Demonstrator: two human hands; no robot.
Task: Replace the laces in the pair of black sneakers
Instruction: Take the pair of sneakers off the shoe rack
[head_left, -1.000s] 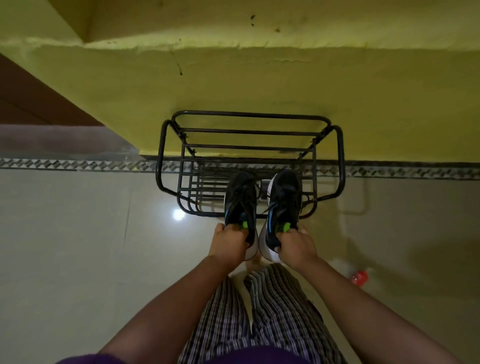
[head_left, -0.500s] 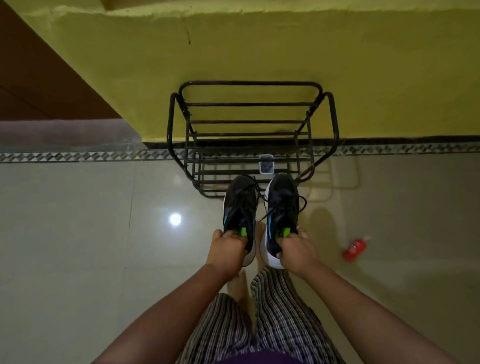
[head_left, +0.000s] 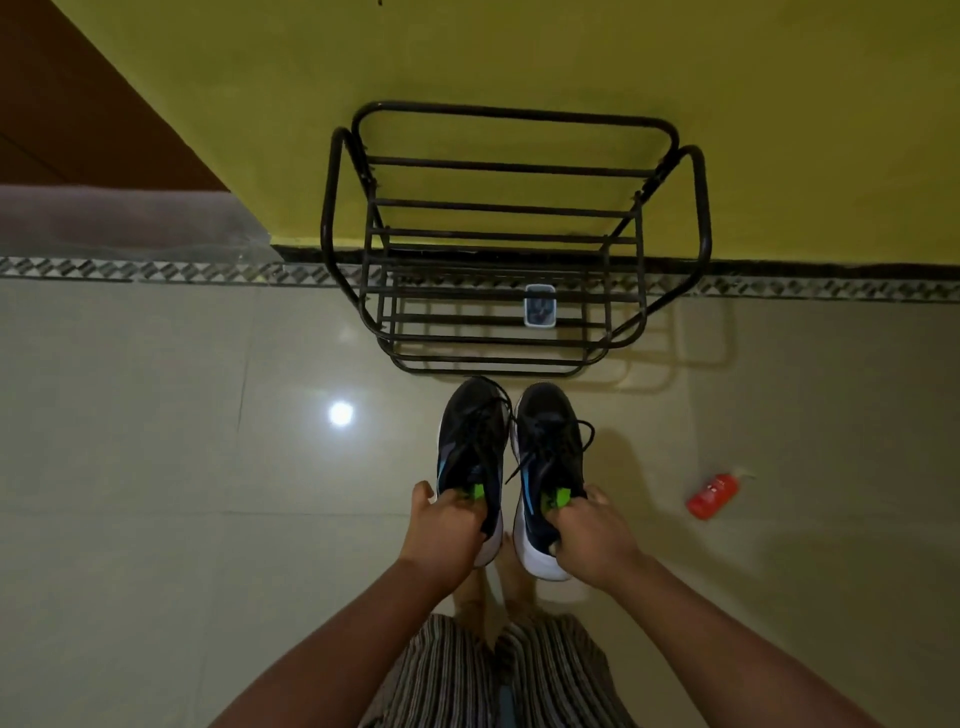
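black metal-tube shoe rack (head_left: 514, 234) against yellow wall, pair of black mesh sneakers with white soles (head_left: 511, 467) held over the tile floor just before it, left hand (head_left: 441, 530) and right hand (head_left: 592, 535) each gripping a heel, black laces (head_left: 550, 441) still threaded; replacement not begun.

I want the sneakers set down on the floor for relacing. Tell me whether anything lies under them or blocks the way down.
Nothing visible does. The left hand grips the left sneaker and the right hand the right sneaker, in front of the rack. The red bottle lies well off to the right.
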